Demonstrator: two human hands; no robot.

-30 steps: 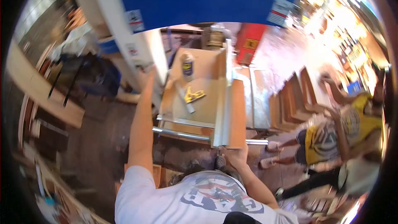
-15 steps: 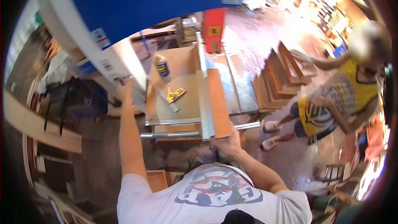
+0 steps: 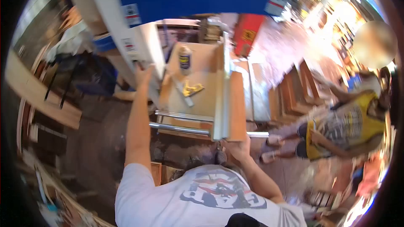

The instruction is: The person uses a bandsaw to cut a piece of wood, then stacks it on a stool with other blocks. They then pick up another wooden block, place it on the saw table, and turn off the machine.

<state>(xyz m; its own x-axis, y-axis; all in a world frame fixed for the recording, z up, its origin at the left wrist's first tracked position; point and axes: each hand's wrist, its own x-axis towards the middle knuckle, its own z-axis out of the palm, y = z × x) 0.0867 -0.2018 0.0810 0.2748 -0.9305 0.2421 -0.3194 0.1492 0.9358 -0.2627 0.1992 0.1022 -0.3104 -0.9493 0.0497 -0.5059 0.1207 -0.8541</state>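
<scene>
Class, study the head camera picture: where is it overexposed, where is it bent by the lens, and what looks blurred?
Head view: glare washes out the upper right, over the shop shelves; the fisheye lens curves straight edges such as the long silver metal fence and leaves black corners; the person in the yellow shirt is smeared by motion blur, while the orange-brown wooden board stays fairly sharp.

On the surface [image 3: 202, 101] there is one spray can [image 3: 184, 60] at the far side, one yellow tool [image 3: 191, 88] near its middle, and one wooden board [image 3: 237, 105] along the right edge. Two metal rails [image 3: 181, 122] run across the near edge. Two hands show: the left hand [image 3: 144, 75] and the right hand [image 3: 238, 148]. One other person [image 3: 345, 126] stands to the right.
</scene>
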